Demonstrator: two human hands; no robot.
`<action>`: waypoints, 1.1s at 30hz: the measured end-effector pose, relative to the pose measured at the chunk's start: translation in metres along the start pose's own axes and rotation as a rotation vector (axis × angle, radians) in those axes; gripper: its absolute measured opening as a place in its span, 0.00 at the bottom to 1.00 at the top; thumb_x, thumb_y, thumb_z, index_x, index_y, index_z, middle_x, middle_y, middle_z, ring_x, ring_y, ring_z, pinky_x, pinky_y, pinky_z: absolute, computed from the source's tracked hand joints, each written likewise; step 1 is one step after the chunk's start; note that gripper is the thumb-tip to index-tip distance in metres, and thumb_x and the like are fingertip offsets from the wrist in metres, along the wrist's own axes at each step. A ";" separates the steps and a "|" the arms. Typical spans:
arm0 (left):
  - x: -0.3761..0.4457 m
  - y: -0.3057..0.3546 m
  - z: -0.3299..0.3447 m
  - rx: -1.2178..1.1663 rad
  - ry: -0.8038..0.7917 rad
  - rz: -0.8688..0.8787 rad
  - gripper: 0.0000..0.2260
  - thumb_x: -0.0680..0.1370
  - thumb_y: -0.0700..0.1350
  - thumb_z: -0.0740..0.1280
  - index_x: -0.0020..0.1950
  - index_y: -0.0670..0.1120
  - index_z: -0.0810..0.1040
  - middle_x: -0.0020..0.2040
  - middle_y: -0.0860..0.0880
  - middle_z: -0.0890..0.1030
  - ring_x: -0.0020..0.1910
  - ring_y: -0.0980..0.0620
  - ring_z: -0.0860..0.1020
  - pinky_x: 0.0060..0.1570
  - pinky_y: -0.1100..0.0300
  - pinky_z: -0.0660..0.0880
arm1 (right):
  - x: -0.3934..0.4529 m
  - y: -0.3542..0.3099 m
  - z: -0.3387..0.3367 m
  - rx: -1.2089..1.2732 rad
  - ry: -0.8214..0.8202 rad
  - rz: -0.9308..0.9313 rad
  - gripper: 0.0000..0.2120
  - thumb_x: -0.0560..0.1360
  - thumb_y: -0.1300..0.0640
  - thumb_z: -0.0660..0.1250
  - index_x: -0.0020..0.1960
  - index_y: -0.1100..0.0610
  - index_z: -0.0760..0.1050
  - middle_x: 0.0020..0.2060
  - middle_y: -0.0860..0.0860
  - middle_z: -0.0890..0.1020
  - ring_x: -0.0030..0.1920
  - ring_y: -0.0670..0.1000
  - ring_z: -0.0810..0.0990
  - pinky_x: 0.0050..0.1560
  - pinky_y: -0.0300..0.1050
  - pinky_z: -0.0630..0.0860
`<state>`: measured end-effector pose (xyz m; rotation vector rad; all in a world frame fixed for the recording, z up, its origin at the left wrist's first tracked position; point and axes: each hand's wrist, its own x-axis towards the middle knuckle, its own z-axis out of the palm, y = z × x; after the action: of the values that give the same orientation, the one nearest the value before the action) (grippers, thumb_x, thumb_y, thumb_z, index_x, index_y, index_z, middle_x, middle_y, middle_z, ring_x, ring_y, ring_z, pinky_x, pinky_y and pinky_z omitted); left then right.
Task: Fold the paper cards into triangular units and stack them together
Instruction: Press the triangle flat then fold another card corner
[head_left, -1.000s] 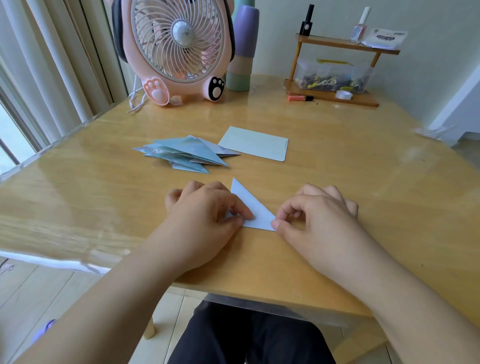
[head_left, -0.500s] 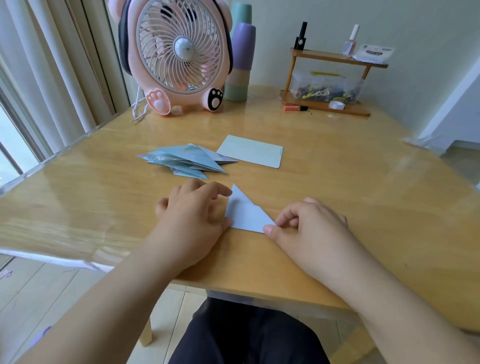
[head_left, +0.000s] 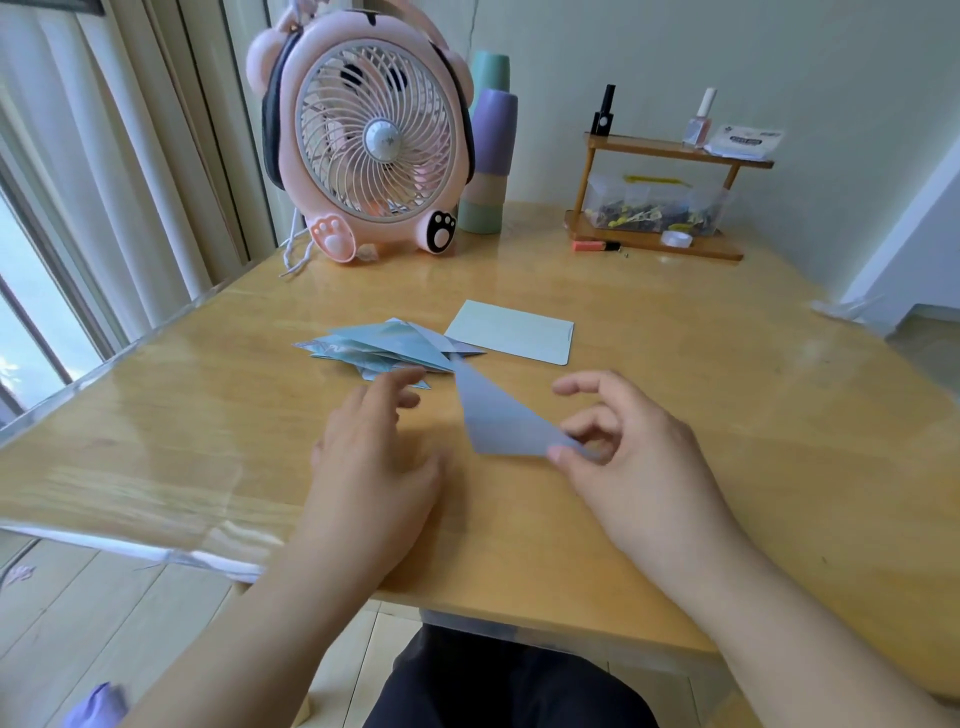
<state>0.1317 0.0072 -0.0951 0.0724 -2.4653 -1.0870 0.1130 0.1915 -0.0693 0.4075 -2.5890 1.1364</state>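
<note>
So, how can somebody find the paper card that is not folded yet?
Start at the pink fan at the table's far side and come toward the person. The flat card lies right of the pile of folded triangles. It alone is a plain pale rectangle.

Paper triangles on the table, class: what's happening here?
A person is folding paper cards. The right hand pinches a folded triangle by one corner, its tip pointing toward the pile of finished triangles. The left hand hovers open beside it. One flat card lies unfolded behind.
</note>
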 end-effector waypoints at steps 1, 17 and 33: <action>-0.001 -0.001 -0.002 -0.070 0.078 0.044 0.20 0.73 0.40 0.66 0.61 0.58 0.69 0.51 0.63 0.71 0.56 0.55 0.71 0.61 0.57 0.66 | 0.000 0.004 -0.002 -0.150 0.045 -0.156 0.12 0.68 0.68 0.68 0.44 0.52 0.76 0.34 0.44 0.80 0.37 0.44 0.74 0.39 0.35 0.69; -0.022 0.024 0.010 0.210 -0.169 0.060 0.09 0.77 0.50 0.64 0.38 0.61 0.73 0.43 0.60 0.73 0.52 0.59 0.64 0.50 0.61 0.52 | -0.012 0.004 0.014 -0.122 -0.199 -0.147 0.10 0.68 0.63 0.68 0.33 0.49 0.75 0.31 0.45 0.74 0.38 0.44 0.73 0.38 0.32 0.69; -0.030 0.010 -0.009 0.274 -0.157 0.032 0.02 0.76 0.56 0.64 0.48 0.62 0.72 0.47 0.64 0.69 0.53 0.59 0.61 0.52 0.61 0.50 | -0.003 0.029 -0.023 -0.306 -0.148 0.016 0.07 0.71 0.64 0.65 0.37 0.53 0.76 0.33 0.45 0.74 0.37 0.43 0.72 0.38 0.27 0.66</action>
<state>0.1636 0.0144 -0.0935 0.0318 -2.7329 -0.7609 0.1086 0.2280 -0.0751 0.4132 -2.8378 0.7202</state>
